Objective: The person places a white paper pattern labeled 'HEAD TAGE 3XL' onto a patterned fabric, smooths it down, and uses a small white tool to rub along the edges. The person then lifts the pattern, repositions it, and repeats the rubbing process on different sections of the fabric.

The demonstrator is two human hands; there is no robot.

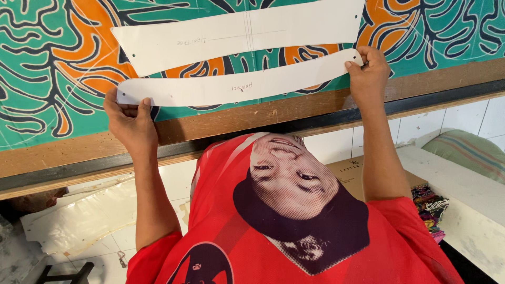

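With arms outstretched, both hands (131, 118) pinch a curved white paper pattern (236, 87).

The fabric (47, 63) on the table has a teal-green ground with large orange shapes and dark navy curling lines, with thin white outlines in places. The two paper pattern pieces, the narrow strip (236, 87) and the wider piece (236, 37), are plain white with faint grey pencil marks. The table edge (221, 123) is brown wood with a black band under it. The shirt (294, 252) is bright red with a dark printed picture. The floor tiles (447, 118) are white.
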